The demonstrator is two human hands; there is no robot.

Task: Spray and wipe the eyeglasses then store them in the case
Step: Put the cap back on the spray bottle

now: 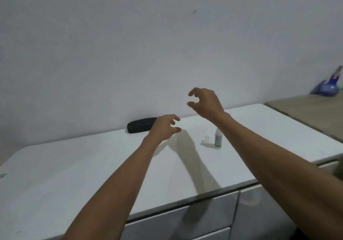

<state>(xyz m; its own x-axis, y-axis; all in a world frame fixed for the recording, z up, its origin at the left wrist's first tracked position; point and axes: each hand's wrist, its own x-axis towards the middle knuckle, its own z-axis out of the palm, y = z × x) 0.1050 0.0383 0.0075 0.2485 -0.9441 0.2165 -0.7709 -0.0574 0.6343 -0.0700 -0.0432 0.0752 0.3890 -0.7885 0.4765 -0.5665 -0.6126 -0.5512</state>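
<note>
Bare skin, nothing gripped: my left hand [164, 127] hovers half-curled beside the black case [142, 127], shaped to take it. My right hand [206, 103] hangs loosely spread, higher up. Spray bottle [218, 138] stands uncapped, cap [207, 138] beside it. Eyeglasses unseen, possibly inside the shut case.

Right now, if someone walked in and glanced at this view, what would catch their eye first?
Two bare arms stretch over the white cabinet top, the left hand and right hand both empty with fingers curled. A black eyeglass case lies closed by the wall, partly behind the left hand. A small spray bottle stands to the right, its clear cap beside it. No eyeglasses are visible.
</note>
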